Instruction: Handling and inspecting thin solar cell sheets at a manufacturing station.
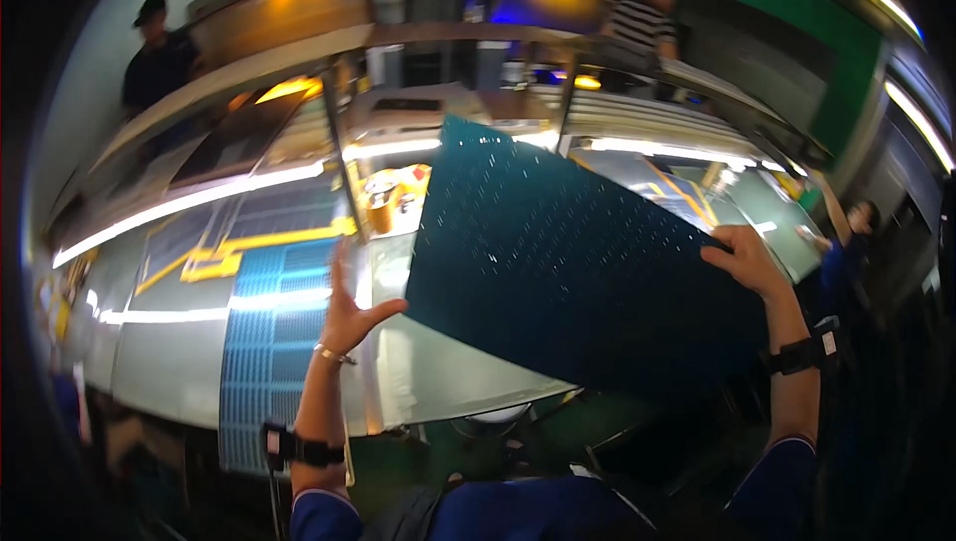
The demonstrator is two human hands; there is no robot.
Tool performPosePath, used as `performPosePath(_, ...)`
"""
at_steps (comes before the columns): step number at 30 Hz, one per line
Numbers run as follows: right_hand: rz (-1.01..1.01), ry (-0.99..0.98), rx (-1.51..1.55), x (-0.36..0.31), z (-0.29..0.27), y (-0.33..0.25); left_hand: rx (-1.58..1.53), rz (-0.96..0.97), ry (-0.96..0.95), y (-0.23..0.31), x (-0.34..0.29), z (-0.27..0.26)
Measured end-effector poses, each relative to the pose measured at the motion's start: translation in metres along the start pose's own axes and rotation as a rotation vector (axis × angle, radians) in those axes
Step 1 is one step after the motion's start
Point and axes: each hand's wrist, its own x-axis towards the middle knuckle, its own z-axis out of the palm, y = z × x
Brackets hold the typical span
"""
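A dark teal sheet [558,262], thin and pierced with rows of tiny holes that let light through, is raised and tilted in front of me. My right hand [742,260] grips its right edge, thumb on the near face, the other fingers partly hidden. At the sheet's left edge is my left hand [351,307], open, fingers pointing up and slightly blurred. Its thumb tip reaches the edge; I cannot tell whether it touches. Left of that hand, a lighter blue sheet [274,342] with a grid of slots lies on the pale worktable [164,367].
Yellow bars [269,239] lie across the table at left. A small brown container [379,214] stands behind my left hand. Bright tube lights [189,204] run under the overhead shelf [234,68]. Other people [642,28] work beyond the bench and at right [846,242].
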Motion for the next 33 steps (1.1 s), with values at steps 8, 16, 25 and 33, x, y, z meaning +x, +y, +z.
performPosePath(8,-0.063,-0.469,0.166,0.154,0.079,0.033,-0.736,-0.694,-0.304,-0.075,-0.137,0.022)
performPosePath(16,-0.026,-0.519,-0.136,0.134,0.291,0.095,-0.532,-1.032,-0.053,-0.093,-0.164,0.078)
performPosePath(25,0.425,-0.643,-0.182,0.007,0.349,0.055,0.305,-0.697,-0.055,-0.09,-0.172,0.026)
performPosePath(33,-0.227,-0.513,0.255,0.099,0.426,-0.061,0.928,-0.609,-0.383,-0.052,-0.307,-0.062)
